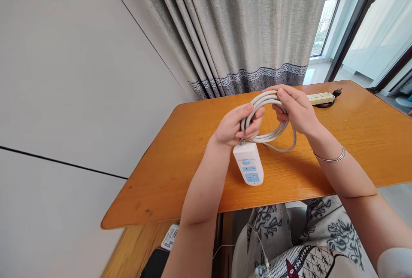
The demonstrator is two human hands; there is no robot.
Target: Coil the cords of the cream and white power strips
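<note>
A white power strip (255,153) with blue sockets and a blue switch hangs or rests just below my left hand, at the near side of the table. Its grey-white cord (273,134) is gathered in several loops between my two hands. My left hand (240,124) is closed round the loops, close to where the cord enters the strip. At the upper right of the coil, my right hand (294,108) grips the same loops between thumb and fingers. One loose strand curves lower than the rest. I cannot tell whether the strip touches the tabletop.
On the wooden table (180,162), a second, cream power strip (322,98) with a black cord and plug (337,92) lies at the back right. Grey curtains (257,24) hang behind. A pale wall panel (64,76) borders the left side, and a small white box (169,237) sits below the table's front edge.
</note>
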